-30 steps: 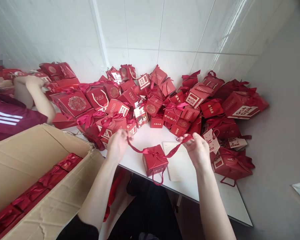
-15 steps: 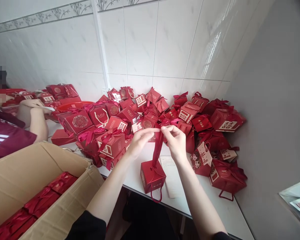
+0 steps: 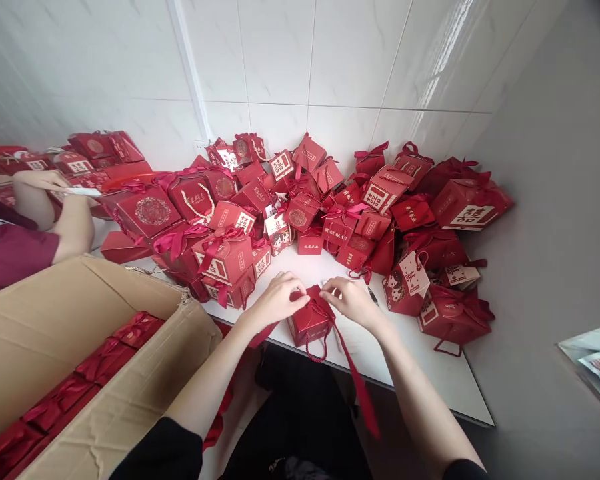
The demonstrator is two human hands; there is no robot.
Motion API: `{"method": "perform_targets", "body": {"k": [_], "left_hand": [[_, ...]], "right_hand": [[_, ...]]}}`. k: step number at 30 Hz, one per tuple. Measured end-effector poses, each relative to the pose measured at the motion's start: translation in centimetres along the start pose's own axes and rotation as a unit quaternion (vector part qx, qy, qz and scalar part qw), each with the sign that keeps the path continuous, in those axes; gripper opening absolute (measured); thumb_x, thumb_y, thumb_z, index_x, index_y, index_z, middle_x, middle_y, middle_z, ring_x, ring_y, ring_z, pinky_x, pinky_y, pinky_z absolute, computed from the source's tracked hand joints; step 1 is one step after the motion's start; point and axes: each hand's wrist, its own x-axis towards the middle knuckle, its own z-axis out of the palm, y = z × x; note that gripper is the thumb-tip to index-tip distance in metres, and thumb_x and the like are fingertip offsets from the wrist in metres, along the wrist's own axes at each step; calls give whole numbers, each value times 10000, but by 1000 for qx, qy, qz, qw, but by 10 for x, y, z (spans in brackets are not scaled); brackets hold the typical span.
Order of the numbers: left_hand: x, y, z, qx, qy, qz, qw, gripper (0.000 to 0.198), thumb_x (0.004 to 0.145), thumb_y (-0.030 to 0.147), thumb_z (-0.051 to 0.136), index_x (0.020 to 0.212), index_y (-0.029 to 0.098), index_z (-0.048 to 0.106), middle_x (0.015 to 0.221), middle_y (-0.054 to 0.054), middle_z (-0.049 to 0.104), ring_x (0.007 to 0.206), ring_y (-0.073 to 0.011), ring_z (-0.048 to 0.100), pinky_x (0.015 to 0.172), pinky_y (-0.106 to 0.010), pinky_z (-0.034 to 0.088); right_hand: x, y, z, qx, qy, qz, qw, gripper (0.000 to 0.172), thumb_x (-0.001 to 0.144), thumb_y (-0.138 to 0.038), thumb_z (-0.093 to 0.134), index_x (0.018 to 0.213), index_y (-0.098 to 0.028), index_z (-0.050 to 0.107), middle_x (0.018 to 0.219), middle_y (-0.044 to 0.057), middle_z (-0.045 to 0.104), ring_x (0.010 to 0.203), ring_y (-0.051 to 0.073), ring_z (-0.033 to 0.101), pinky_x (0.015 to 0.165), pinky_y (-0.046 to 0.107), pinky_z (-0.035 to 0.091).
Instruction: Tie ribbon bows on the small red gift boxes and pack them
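1. The far wall [image 3: 347, 60] wore glossy white tiles [image 3: 275, 47], faintly veined in grey and set in a grid.
2. Left of centre, a white vertical strip [image 3: 187, 63] ran down it, with a socket [image 3: 200, 145] near its foot.
3. Bright streaks of light [image 3: 445, 53] glanced off its right part.
4. The right wall [image 3: 540, 220] was plain grey.
5. A white table [image 3: 420, 347] stood against the far wall, above a pale floor [image 3: 239, 410].

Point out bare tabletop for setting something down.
Free: white tabletop's right front corner, between right forearm and rightmost gift boxes; small patch between ribboned gift box and heaped gift boxes behind. Crowded: along tiled wall, behind cardboard carton.
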Motion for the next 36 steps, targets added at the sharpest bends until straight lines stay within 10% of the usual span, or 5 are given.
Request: {"method": "perform_targets", "body": {"k": [12, 20, 36], "left_hand": [[-22, -14, 16, 18, -28, -8, 999, 91, 864, 253, 474, 887, 219, 556, 973, -25, 528, 950, -177, 557, 887, -332, 433], [-28, -5, 29, 113, 95, 27, 989, 34, 800, 181, 547, 771, 190, 533, 949, -44, 551, 947, -202, 531, 876, -372, 433], [-27, -2, 40, 112, 94, -2, 989, 83, 820, 107, 496, 798, 187, 501, 987, -60, 504, 973, -217, 520, 855, -391, 476]], "right_hand": [[-11, -6, 20, -143, -76, -22, 987, 199, 899, -204, 446, 837, -188, 635, 786, 40, 590, 728, 162, 573, 694, 275, 429], [1, -7, 23, -192, -149, -111, 964, 115, 868, -161, 501, 807, -165, 598, 847, 52, 532, 687, 149, 554, 661, 274, 446], [-8, 15, 30, -38, -64, -113, 991, 85, 832, -123, 462, 819, -203, 484, 818, 20, 492, 742, 155, 514, 711, 294, 449]]}}
